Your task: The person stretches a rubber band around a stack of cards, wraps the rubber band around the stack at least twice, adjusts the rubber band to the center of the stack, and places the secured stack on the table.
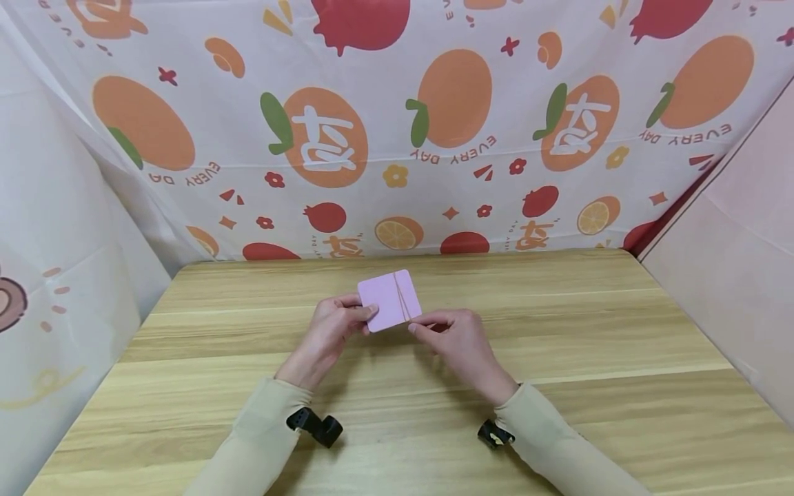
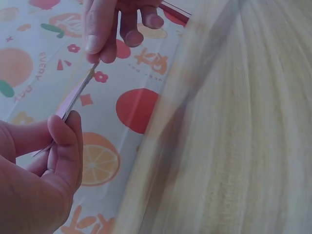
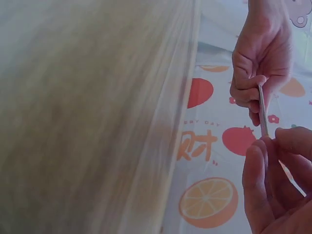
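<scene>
A thin pink square card or pad with rounded corners (image 1: 380,295) is held above the table in the head view. Its left side is pinched by my left hand (image 1: 335,322), thumb on the front face. Two strands of a thin brown rubber band (image 1: 400,295) cross its right part from the top edge to the bottom. At the lower right edge, my right hand (image 1: 455,341) pinches the band's lower end between thumb and index finger. Both wrist views show the pink card (image 2: 73,100) nearly edge-on between the hands. Whether it is one sheet or several is unclear.
Below the hands lies a wood-grain table (image 1: 397,427). A white cloth with fruit prints (image 1: 384,124) hangs along its back edge, and pale cloths (image 1: 68,207) flank the sides. Black camera mounts (image 1: 316,426) sit on both wrists.
</scene>
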Demonstrator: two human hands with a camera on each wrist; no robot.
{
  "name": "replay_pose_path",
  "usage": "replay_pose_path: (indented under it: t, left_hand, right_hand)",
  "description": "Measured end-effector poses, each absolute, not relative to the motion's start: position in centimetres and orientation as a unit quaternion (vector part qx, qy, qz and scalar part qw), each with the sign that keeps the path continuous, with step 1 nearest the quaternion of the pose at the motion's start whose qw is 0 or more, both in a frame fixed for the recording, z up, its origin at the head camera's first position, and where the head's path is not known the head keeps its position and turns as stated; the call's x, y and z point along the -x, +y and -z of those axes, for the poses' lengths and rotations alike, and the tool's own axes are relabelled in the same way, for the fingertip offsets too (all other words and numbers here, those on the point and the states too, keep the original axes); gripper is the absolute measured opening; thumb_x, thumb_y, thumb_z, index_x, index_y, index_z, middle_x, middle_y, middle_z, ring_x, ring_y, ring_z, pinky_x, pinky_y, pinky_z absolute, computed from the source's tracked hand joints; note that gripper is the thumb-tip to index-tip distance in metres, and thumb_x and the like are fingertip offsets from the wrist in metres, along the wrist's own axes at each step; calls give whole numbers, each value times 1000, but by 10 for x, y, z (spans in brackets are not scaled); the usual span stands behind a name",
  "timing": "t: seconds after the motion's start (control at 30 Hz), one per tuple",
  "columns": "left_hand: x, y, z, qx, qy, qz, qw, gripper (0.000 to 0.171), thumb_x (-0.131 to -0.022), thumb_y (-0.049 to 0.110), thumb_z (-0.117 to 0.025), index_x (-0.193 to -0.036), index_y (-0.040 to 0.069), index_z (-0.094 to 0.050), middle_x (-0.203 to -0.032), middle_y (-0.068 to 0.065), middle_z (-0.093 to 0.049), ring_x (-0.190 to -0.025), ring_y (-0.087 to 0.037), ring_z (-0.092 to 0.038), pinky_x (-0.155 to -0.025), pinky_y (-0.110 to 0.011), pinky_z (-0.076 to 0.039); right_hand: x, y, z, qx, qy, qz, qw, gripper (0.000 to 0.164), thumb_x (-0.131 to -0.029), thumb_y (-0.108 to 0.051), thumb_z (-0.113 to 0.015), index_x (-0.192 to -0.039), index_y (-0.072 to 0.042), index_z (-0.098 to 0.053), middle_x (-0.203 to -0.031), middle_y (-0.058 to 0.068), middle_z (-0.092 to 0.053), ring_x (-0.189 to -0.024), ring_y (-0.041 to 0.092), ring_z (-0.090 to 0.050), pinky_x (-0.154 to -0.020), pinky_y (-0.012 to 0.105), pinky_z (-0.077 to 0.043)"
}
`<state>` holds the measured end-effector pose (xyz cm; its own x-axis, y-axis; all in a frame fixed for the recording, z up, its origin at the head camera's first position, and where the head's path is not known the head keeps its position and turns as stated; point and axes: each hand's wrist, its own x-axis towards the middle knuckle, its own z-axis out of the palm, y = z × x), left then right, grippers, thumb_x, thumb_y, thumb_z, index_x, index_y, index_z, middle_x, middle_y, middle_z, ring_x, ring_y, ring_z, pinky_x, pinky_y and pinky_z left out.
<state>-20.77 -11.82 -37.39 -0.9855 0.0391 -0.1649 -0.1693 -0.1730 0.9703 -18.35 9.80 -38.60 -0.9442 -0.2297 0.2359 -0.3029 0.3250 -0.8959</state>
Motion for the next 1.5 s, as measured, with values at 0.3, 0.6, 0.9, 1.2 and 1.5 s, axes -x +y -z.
replay_pose_path:
  t: [0.3,0.6,0.9,1.2,1.5]
  left_hand:
    - [210,-123,379,47,661,-747,58,13,-87,-6,-65,-97,-15,-63,-75,-6,-62,-64,-13,-57,-56,-23,-48]
    - [210,-129,382,42,675,-732,80,14,-87,-3,-68,-98,-10,-65,-79,-6,-66,-66,-13,-58,-60,-25,-47]
    - [210,-127,383,13,695,-711,107,16,-86,0,-71,-100,-7,-66,-81,-7,-68,-70,-13,-59,-60,-24,-47]
    - [207,-126,384,-44,719,-679,140,18,-88,1,-68,-102,-11,-65,-77,-7,-67,-61,-12,-56,-60,-25,-47]
    - [206,-122,387,-76,723,-670,150,13,-87,-1,-69,-94,-11,-66,-71,-4,-64,-56,-10,-54,-58,-23,-47]
  right_hand:
    - [183,101,383,-177,-834,-519,55,5,-86,-19,-77,-90,-18,-79,-84,-10,-72,-73,10,-64,-63,28,-53]
    - [189,107,384,-193,-843,-496,77,8,-89,-14,-74,-96,-13,-78,-85,-5,-70,-77,10,-61,-70,33,-54]
    - [194,114,383,-231,-849,-446,162,13,-90,-8,-72,-102,-12,-76,-91,-6,-69,-81,8,-60,-63,26,-53]
    - [203,119,384,-265,-841,-426,203,20,-87,-4,-73,-107,-6,-73,-103,4,-69,-88,22,-63,-66,36,-57]
    - [204,121,383,-267,-847,-408,210,20,-89,-5,-72,-108,-9,-73,-108,1,-67,-93,24,-63,-68,28,-55]
